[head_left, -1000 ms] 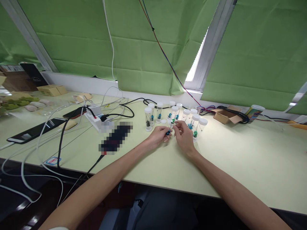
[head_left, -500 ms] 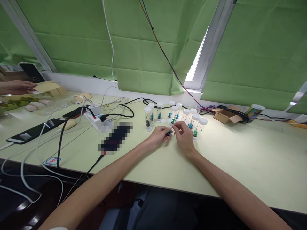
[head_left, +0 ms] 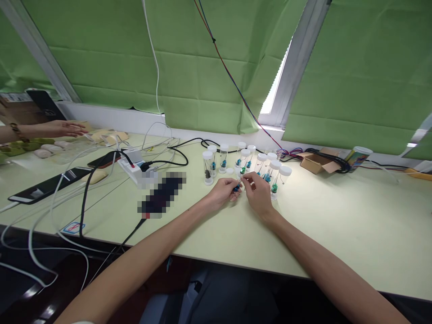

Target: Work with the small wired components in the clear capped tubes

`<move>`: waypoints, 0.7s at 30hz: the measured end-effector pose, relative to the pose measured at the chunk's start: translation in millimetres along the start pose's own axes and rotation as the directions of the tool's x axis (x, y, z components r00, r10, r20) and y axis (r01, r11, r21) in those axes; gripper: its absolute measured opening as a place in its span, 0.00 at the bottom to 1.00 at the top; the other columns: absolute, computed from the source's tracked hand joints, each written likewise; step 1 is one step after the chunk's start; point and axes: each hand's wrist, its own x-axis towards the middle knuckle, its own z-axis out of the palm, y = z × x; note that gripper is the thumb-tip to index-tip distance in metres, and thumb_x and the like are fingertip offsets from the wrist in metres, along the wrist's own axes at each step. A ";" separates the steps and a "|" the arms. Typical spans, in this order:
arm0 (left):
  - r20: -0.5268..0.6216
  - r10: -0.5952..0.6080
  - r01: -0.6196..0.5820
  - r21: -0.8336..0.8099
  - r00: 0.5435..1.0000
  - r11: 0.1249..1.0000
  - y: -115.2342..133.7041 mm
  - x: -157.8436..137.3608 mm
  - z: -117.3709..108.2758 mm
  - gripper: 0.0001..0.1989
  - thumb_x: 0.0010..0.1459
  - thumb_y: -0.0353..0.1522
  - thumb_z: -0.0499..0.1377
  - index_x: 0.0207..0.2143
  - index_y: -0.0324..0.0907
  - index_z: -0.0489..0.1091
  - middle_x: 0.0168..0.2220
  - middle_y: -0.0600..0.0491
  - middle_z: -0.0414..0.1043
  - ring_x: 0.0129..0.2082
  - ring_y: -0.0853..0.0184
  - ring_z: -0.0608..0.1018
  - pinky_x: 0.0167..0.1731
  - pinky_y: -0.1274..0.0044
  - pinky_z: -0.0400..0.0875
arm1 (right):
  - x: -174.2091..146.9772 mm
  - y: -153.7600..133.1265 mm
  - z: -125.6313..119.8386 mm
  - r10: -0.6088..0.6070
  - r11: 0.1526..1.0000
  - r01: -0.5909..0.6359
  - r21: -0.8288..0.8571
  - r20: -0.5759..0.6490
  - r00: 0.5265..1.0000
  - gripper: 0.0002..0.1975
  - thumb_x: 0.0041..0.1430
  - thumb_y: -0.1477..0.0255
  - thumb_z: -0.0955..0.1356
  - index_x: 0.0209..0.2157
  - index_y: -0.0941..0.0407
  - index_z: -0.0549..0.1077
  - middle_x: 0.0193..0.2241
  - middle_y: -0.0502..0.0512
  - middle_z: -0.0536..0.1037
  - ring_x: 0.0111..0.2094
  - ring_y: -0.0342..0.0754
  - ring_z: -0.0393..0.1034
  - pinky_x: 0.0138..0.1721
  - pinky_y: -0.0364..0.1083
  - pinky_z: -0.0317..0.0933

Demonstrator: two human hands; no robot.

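Note:
My left hand (head_left: 224, 191) is closed, its fingers pinching a small blue piece (head_left: 236, 187) with a thin wire-like stem. My right hand (head_left: 257, 191) is also closed, thumb and fingertips together at the upper end of that stem. The fingertips of both hands nearly meet just above the table. Behind and around them stand several clear tubes with white caps, such as a tube with a dark piece (head_left: 208, 168) at the left and a tube with a green piece (head_left: 275, 188) at the right. A loose white cap (head_left: 230, 171) lies between tubes.
To the left are a power strip (head_left: 130, 168) with tangled cables, a blurred-out dark device (head_left: 162, 193) and a black phone (head_left: 50, 183). An open cardboard box (head_left: 315, 163) and a printed canister (head_left: 358, 157) stand at the back right. Another person's hand (head_left: 64, 128) reaches in at far left.
My hands stay almost in place, still holding the blue piece and its stem. At far left, the other person's arm has reached further right, and the pale card it held is no longer in that hand.

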 end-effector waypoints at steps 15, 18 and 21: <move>-0.073 0.060 -0.050 0.139 0.996 0.989 -2.1 2.5 -1.3 0.12 0.60 0.33 0.58 0.24 0.37 0.68 0.20 0.54 0.66 0.16 0.76 0.64 0.17 0.80 0.58 | -0.2 7.8 1.3 -0.107 0.994 0.109 -0.030 0.078 0.991 0.09 0.66 0.73 0.61 0.31 0.53 0.69 0.29 0.52 0.75 0.30 0.46 0.68 0.30 0.44 0.59; -0.076 0.077 -0.064 0.164 0.994 0.984 -3.4 2.9 -1.8 0.12 0.60 0.33 0.58 0.24 0.37 0.68 0.19 0.54 0.65 0.16 0.76 0.64 0.17 0.80 0.58 | -0.1 8.5 1.2 -0.107 0.994 0.109 -0.021 0.092 0.990 0.10 0.65 0.74 0.61 0.31 0.53 0.69 0.29 0.53 0.76 0.30 0.46 0.68 0.30 0.44 0.59; -0.074 0.105 -0.089 0.185 0.992 0.979 -4.4 2.9 -2.6 0.13 0.59 0.34 0.59 0.24 0.37 0.68 0.19 0.54 0.65 0.16 0.76 0.64 0.17 0.80 0.58 | -0.3 9.9 1.4 -0.092 0.995 0.096 -0.026 0.107 0.990 0.10 0.65 0.74 0.61 0.31 0.53 0.70 0.30 0.53 0.77 0.31 0.47 0.69 0.31 0.44 0.60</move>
